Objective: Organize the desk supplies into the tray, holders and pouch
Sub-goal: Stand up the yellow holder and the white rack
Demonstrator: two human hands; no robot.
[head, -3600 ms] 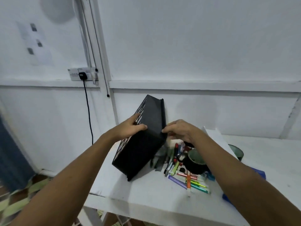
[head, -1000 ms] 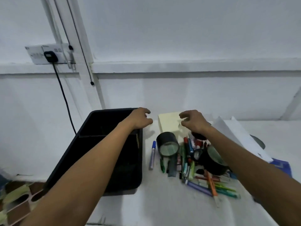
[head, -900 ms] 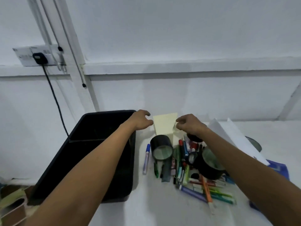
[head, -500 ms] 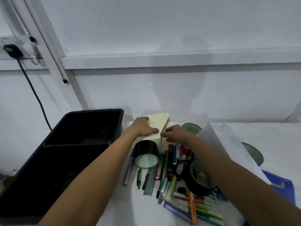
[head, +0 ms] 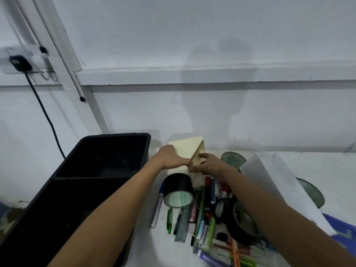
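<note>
At frame centre, the left hand (head: 170,158) presses flat on a cream paper pad (head: 187,149); the right hand (head: 207,165) pinches its lifted, floppy, light corner.

Head view: single wide-angle camera, worn on the person's head. Faces forward and slightly down across the table (head: 158,247) toward the white wall (head: 192,45). Near range: both forearms enter from the bottom edge. Straight lines bow toward the frame edges. No second view.
</note>
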